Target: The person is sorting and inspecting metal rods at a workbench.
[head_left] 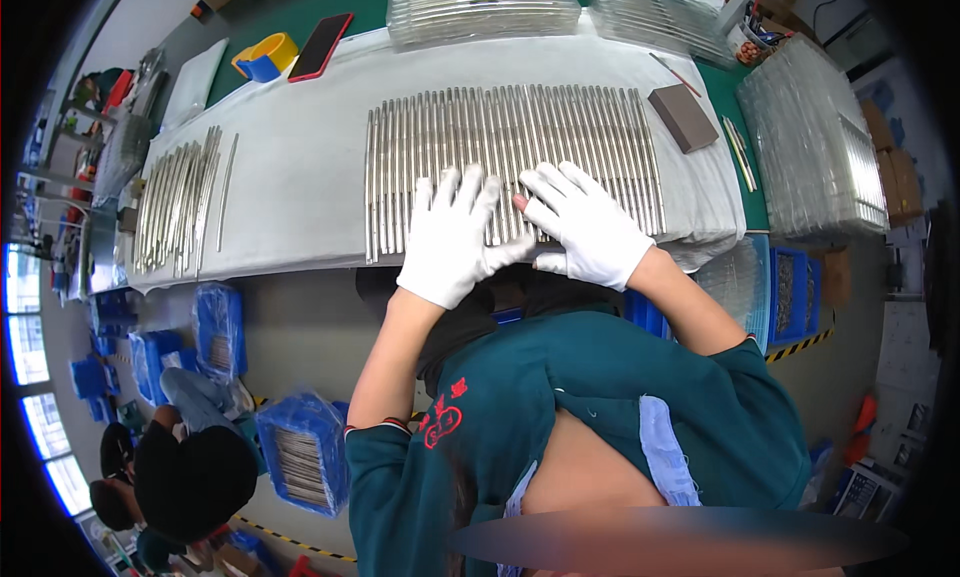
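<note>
Across the white cloth (300, 167) that covers most of the bench (362, 5), a row of slim metal rods (510, 127) lies in front of you, packed side by side with their lengths running away from your body. Both of your hands wear white gloves and lie over the near part of this row, palms down, fingers spread and closed around nothing. Your left hand (447, 237) covers rods left of the middle, its fingers pointing away from you; your right hand (592, 225) is just beside it, its fingers slanting up and to the left, with one bare fingertip showing through the glove. Whether each finger presses on the metal, you cannot tell from this view. Well to your left lies a looser batch of rods (178, 212), with a single rod (228, 192) just beside it. Near the row's far right corner sits a brown block (683, 118). Beyond the row are a stack of clear plastic trays (485, 17), a phone (321, 47) with a red edge, and a yellow tape roll (278, 51) touching a blue one. Behind you on the left, a blue crate (340, 467) on the floor holds more rods.
</note>
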`<move>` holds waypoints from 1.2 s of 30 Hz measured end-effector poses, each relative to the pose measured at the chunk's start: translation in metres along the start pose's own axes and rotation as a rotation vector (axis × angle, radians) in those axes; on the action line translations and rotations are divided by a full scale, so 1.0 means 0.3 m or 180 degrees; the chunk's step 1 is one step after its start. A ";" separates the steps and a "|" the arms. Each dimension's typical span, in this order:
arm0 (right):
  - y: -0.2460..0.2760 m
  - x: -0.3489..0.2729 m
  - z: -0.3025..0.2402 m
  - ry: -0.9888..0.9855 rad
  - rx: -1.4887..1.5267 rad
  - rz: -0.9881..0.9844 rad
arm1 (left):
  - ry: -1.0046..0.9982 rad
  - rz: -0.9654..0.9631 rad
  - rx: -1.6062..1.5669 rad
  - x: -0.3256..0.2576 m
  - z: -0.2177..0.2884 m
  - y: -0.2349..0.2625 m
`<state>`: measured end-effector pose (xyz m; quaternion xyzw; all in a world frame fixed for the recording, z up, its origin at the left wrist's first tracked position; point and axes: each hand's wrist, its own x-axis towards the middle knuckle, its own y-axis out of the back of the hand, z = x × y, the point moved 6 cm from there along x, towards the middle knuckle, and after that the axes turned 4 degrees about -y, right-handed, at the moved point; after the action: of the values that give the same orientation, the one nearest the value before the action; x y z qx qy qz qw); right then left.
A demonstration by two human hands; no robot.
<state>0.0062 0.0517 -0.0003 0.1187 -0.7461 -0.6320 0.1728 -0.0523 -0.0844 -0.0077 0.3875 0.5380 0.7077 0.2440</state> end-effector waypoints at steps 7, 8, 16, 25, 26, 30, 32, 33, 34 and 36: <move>-0.023 0.047 0.010 -0.0010 -0.0062 0.0199 | -0.0454 0.0057 0.0032 0.008 -0.006 -0.048; -0.022 0.045 0.011 -0.0009 -0.0069 0.0210 | -0.0461 0.0004 -0.0026 0.009 -0.003 -0.047; -0.035 0.038 0.011 0.0008 -0.0158 0.0198 | -0.0323 0.0237 -0.0096 0.009 0.017 -0.049; 0.175 -0.177 0.432 -0.1552 -0.0687 0.1121 | 0.0370 0.0205 0.0487 -0.162 -0.200 0.085; 0.178 -0.229 0.518 -0.1764 -0.0969 0.1154 | 0.0410 0.0194 0.0465 -0.176 -0.220 0.086; 0.135 -0.313 0.687 -0.2783 -0.1085 0.0669 | 0.0359 0.0264 0.0110 -0.186 -0.265 0.059; 0.106 -0.318 0.718 -0.3020 -0.0902 0.0743 | 0.0357 0.0254 0.0083 -0.179 -0.282 0.052; 0.105 -0.310 0.715 -0.2998 -0.0893 0.0745 | 0.0312 0.0241 0.0019 -0.175 -0.284 0.050; 0.105 -0.305 0.713 -0.3041 -0.0811 0.0663 | 0.0289 0.0225 0.0074 -0.173 -0.282 0.054; 0.128 -0.291 0.694 -0.3090 -0.0732 0.0582 | 0.0297 0.0240 0.0102 -0.176 -0.285 0.047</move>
<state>0.0026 0.2806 -0.0013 -0.2744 -0.6733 -0.6747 -0.1274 -0.0900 -0.1779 -0.0197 0.3778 0.5451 0.7251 0.1855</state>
